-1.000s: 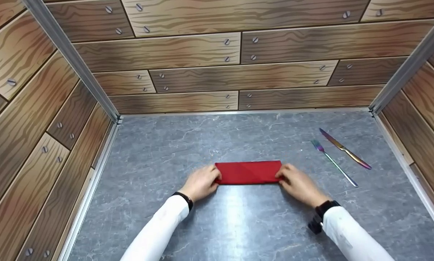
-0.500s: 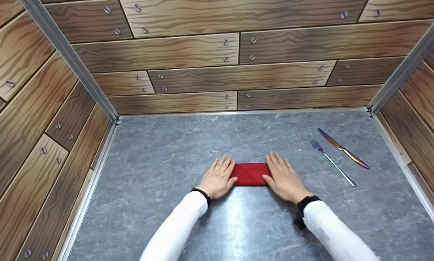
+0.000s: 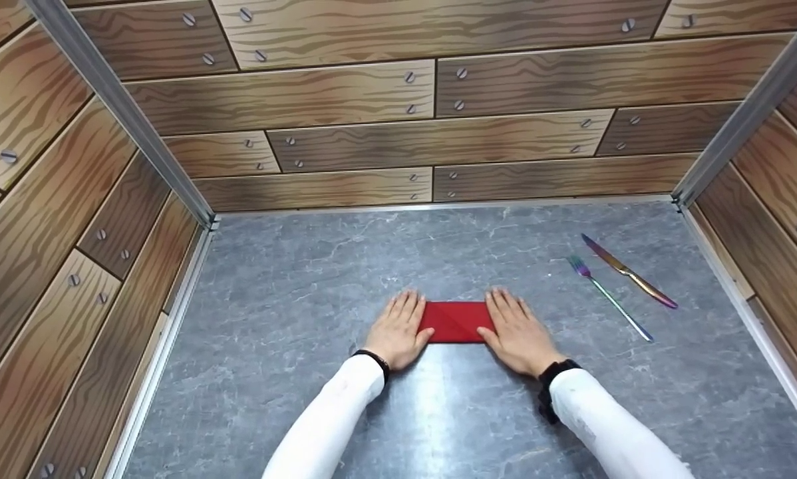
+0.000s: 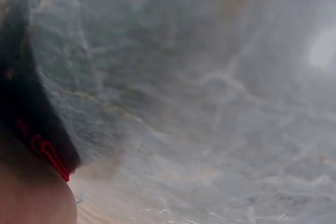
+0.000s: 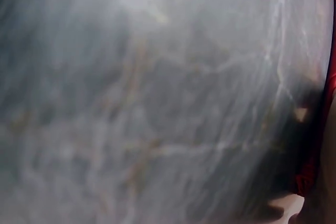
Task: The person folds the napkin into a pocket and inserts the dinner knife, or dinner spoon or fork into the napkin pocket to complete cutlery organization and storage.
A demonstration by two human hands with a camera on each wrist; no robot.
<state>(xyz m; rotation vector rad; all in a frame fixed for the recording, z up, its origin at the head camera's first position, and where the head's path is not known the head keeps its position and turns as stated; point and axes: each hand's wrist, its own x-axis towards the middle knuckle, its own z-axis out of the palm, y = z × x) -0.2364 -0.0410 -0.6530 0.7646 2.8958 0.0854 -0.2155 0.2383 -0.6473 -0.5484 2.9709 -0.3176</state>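
Observation:
A folded red cloth point(image 3: 455, 322) lies flat as a narrow strip on the grey marbled table, a faint diagonal fold line across its top. My left hand point(image 3: 400, 327) rests flat over its left end, fingers straight and pointing away, thumb along the near side. Over the right end lies my right hand point(image 3: 515, 330), palm down with straight fingers. Both ends of the cloth are hidden under the palms. In the left wrist view the layered red edge of the cloth point(image 4: 50, 156) shows beside the hand; the right wrist view catches a red strip of cloth point(image 5: 307, 177) at its right side.
To the right lie a rainbow-coloured fork point(image 3: 610, 298) and a knife point(image 3: 628, 269), side by side and slanted. Wood-patterned walls point(image 3: 345, 143) with metal edge strips enclose the table point(image 3: 292, 266) at the back, left and right.
Both hands have let go of the cloth's ends, which they were pinching, and moved inward to lie flat on it. Less of the red strip shows between them. Fork and knife stayed put.

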